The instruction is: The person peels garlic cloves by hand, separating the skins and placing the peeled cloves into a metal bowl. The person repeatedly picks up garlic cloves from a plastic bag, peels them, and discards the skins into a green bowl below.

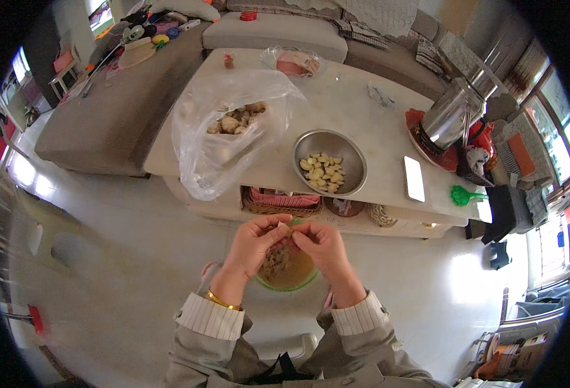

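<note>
Between the fingertips of my left hand and my right hand is a small pale garlic clove, largely covered by the fingers. Both hands meet above a green-rimmed basin, in which brownish garlic skins lie. On the table beyond them stands a stainless steel bowl with several peeled garlic cloves. To its left, an open clear plastic bag holds whole garlic bulbs.
The pale coffee table carries a white phone-like slab, a green plastic object, a metal pitcher on a red tray and a glass dish. Baskets sit on its lower shelf. A grey sofa flanks it.
</note>
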